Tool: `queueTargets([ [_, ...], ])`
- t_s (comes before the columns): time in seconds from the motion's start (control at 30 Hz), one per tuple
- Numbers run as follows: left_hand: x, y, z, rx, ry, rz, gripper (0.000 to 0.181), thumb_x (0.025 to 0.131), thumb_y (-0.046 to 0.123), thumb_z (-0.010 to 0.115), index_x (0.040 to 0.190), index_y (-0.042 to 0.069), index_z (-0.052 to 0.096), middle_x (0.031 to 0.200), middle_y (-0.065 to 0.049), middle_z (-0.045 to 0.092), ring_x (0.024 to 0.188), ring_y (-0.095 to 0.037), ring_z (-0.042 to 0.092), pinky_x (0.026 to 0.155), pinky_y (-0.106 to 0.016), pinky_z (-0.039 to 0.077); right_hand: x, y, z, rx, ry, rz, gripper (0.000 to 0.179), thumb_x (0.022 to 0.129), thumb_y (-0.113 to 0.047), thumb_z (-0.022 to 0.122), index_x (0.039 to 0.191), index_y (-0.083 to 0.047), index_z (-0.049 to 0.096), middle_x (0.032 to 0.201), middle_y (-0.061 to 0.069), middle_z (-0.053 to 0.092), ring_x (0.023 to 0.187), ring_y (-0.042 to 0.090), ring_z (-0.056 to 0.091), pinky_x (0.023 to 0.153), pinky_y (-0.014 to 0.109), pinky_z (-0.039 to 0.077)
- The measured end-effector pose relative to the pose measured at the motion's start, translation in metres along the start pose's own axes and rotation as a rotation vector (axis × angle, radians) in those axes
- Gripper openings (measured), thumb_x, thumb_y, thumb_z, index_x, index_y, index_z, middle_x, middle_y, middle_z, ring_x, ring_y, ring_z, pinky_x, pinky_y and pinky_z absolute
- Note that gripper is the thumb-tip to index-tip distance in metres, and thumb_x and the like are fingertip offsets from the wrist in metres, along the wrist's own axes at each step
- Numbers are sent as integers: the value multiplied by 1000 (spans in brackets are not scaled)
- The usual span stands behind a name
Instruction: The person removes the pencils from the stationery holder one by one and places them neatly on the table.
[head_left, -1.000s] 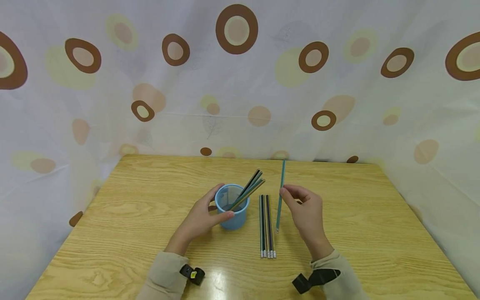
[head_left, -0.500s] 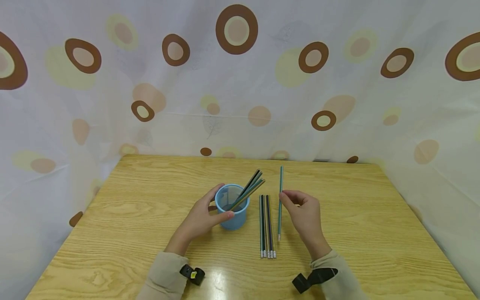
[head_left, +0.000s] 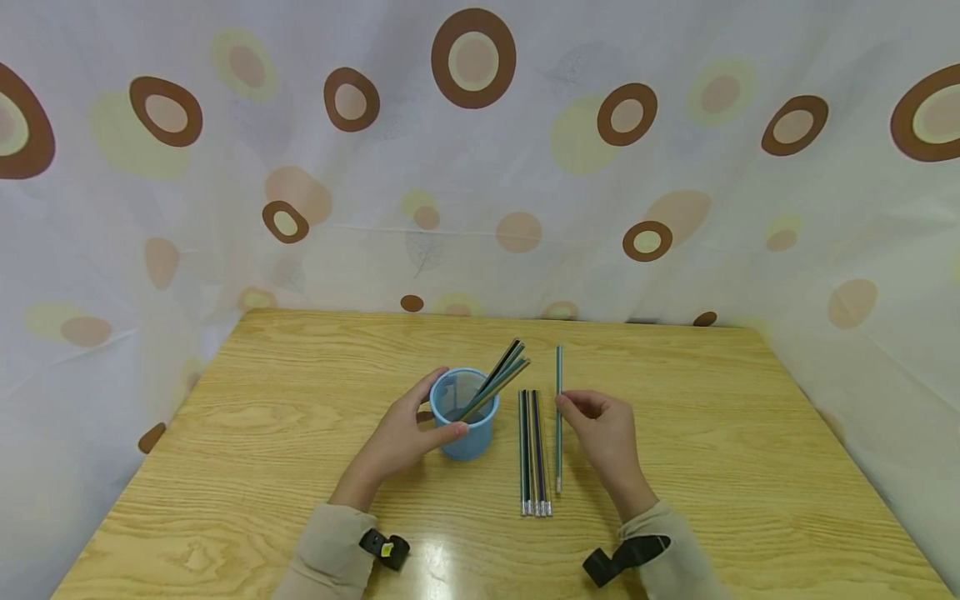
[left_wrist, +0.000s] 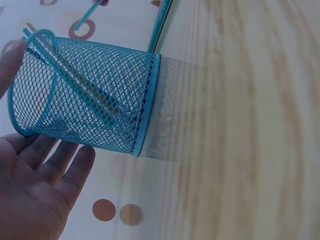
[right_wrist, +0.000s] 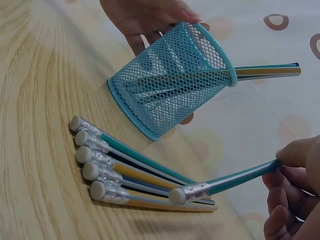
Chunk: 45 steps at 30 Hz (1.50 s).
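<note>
A light blue mesh pencil cup stands upright on the table, and my left hand holds it from the left, thumb near the rim and fingers around the far side. Several pencils lean rightward out of it. My right hand pinches a teal-striped pencil near its middle between thumb and forefinger. Its white eraser end points back toward me, held just above the table. Between cup and right hand lies a neat row of pencils, teal, black and gold striped, silver ferrules nearest me.
The wooden table spreads out on both sides of the hands. Behind it hangs a pale cloth printed with brown and cream rounds. Black straps sit on both sleeved wrists.
My right hand has brought the pencil nearer to me and slightly left, straightening it alongside the row. The left hand and cup have stayed still.
</note>
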<state>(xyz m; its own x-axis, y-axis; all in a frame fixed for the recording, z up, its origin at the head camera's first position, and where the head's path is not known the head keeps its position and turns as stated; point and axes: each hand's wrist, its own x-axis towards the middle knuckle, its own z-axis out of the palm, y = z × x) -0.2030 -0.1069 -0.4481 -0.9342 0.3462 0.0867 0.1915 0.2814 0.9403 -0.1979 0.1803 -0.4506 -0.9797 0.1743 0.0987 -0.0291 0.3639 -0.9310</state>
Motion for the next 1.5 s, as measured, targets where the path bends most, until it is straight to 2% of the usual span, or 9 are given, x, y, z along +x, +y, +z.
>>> queueTargets([
  [0.03,2,-5,0,3,1,-3,85,86,27,79,156,22,30,150,-8,42,132,-38,45,105,-56,41,0,1,0,-5,-4,4,26,93,-25,71,106,-2,75,100,9,71,88,18,63,69,22,52],
  [0.1,2,-6,0,13,3,2,86,86,31,79,156,24,30,149,-6,43,131,-36,47,104,-55,42,1,2,1,-19,-10,12,24,94,-23,71,106,-2,75,99,9,71,87,18,63,69,22,52],
  [0.47,1,-6,0,27,4,5,86,85,35,79,156,25,30,149,-5,44,129,-37,48,103,-55,42,3,10,5,-82,-26,68,21,93,-20,71,101,-1,76,92,8,71,81,19,60,61,23,48],
  [0.8,2,-6,1,0,1,-1,85,86,27,80,156,23,31,150,-7,43,130,-37,47,104,-56,41,3,17,9,-137,-35,107,23,94,-22,70,103,-2,76,94,7,71,85,18,60,69,27,49],
  [0.9,1,-2,1,-6,0,-10,85,87,21,79,156,19,29,151,-11,41,132,-40,45,105,-58,40,3,18,9,-155,-44,116,24,94,-23,69,103,-2,76,93,6,70,85,18,60,69,27,49],
  [1.17,-9,28,-2,-13,-17,-4,83,88,17,77,155,8,29,149,-19,41,132,-44,43,104,-60,39,4,21,10,-217,-58,101,22,93,-21,69,99,0,76,86,4,71,78,15,61,64,26,49],
  [1.27,-10,31,-3,-13,-18,1,82,89,18,77,155,8,30,149,-18,41,133,-42,42,105,-59,39,4,21,11,-226,-60,100,22,92,-20,70,98,0,76,84,4,71,76,14,61,63,25,49],
  [1.5,-9,26,-3,-21,-17,-11,84,88,19,77,156,10,29,151,-15,40,135,-40,40,106,-57,38,3,21,12,-247,-59,90,21,91,-20,70,97,0,77,84,4,71,77,15,62,66,27,50],
])
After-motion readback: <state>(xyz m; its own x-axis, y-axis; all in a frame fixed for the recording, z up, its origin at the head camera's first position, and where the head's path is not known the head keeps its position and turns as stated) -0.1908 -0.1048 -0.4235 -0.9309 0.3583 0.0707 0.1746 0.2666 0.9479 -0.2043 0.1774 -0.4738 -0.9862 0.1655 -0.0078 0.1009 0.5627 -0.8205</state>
